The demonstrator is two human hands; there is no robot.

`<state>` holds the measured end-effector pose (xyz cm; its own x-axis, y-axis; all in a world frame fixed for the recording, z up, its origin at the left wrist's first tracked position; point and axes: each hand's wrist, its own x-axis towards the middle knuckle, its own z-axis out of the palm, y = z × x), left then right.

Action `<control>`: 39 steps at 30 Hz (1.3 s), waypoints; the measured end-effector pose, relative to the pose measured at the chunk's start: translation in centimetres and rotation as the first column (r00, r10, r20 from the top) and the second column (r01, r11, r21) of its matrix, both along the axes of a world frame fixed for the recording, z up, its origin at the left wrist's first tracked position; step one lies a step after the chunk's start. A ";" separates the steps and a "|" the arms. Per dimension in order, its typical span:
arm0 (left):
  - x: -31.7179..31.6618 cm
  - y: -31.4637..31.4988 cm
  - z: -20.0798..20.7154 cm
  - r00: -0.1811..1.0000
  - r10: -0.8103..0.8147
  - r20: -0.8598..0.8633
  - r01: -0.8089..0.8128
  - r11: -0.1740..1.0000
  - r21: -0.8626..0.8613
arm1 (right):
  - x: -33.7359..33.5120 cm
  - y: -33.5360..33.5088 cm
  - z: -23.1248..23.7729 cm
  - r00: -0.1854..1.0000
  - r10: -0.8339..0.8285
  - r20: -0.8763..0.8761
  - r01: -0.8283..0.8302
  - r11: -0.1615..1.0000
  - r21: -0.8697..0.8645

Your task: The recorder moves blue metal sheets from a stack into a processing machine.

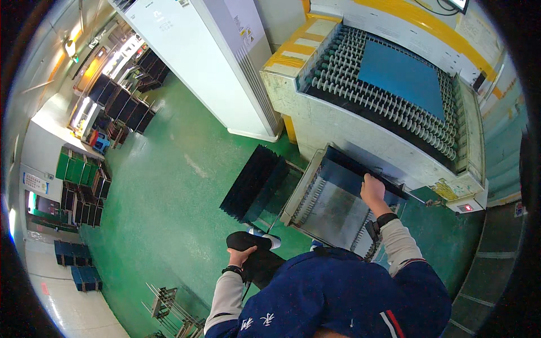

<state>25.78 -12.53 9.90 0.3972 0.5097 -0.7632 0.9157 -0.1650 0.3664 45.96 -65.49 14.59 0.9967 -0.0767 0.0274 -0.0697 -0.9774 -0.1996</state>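
Note:
My left hand (240, 257), a dark band at its wrist, wraps round my black-clad knee (248, 241) and holds nothing else that I can see. In front of me on the right, my right hand (373, 191) is closed at the edge of a dark blue panel (341, 175) that leans in a slotted rack (293, 204). Its fingertips are partly hidden. A grey metal plate (329, 211) forms the bare part of the rack, between two toothed side strips. Left of it stands another rack packed with dark panels (253, 183).
Beyond the rack is a roller conveyor machine (383, 138), with a flat blue panel (403, 76) lying on its rollers. A tall white cabinet (194, 62) adjoins it. Green bins (76, 167) and blue bins (73, 253) line the left wall. A metal frame (169, 307) stands on the green floor (163, 225).

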 end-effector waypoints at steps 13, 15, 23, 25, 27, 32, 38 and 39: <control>-0.8 1.3 -1.8 0.999 -0.013 -0.049 0.014 1.000 0.024 | 0.1 0.3 0.1 0.998 0.015 0.061 -0.016 1.000 0.013; -0.5 1.0 -1.5 0.998 -0.019 -0.065 0.021 0.999 0.029 | 0.0 0.2 0.1 0.998 0.013 0.063 -0.014 1.000 0.015; -0.5 1.1 -1.3 0.998 -0.011 -0.057 0.012 1.000 0.020 | 0.1 0.1 -0.1 0.999 0.021 0.048 -0.021 1.000 0.013; -0.5 1.1 -1.2 0.998 0.000 -0.067 0.002 1.000 0.023 | 0.2 0.2 -0.2 0.998 0.019 0.053 -0.019 1.000 0.005; 0.0 0.5 -0.4 0.994 -0.009 -0.111 0.013 0.999 0.033 | 0.2 0.0 -0.4 0.998 0.014 0.055 -0.014 1.000 0.000; -0.2 0.5 -0.1 0.996 -0.033 -0.079 0.036 0.999 0.036 | 0.2 0.1 -0.3 0.998 0.013 0.069 -0.013 1.000 0.006; -0.3 1.1 -1.6 0.997 -0.037 -0.067 0.039 0.999 0.024 | 0.1 0.0 -0.2 0.999 0.007 0.052 -0.007 1.000 0.006; -0.7 1.6 -2.4 0.999 -0.030 -0.046 0.032 0.999 0.030 | 0.2 0.1 -0.1 0.998 0.013 0.058 -0.013 1.000 0.009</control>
